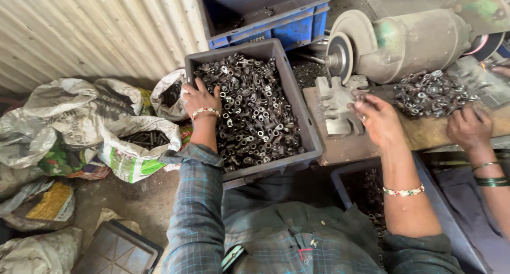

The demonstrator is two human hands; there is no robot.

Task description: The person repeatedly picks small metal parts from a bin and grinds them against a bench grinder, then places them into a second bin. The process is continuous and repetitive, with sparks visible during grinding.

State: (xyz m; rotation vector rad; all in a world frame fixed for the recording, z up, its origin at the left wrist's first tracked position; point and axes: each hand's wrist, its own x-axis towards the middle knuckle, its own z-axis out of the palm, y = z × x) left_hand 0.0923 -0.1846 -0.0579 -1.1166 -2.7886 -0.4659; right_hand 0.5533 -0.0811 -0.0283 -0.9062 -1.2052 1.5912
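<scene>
My left hand (201, 97) rests palm down on the heap of small dark metal parts (252, 106) filling a grey plastic crate (308, 130), fingers spread at its left side. My right hand (376, 117) is raised beside a notched metal fixture (336, 101) on the wooden bench, fingers pinched on a small metal part near the grinding wheel (340, 56). Both wrists wear beaded bracelets.
Another person's hand (468, 128) with green bangles works at a pile of metal parts (430, 92) on the bench right. A grinder motor (419, 40) sits behind. A blue crate (265, 13) stands at the back. Sacks (79, 120) of parts lie left. A dark bin (361, 194) sits below the bench.
</scene>
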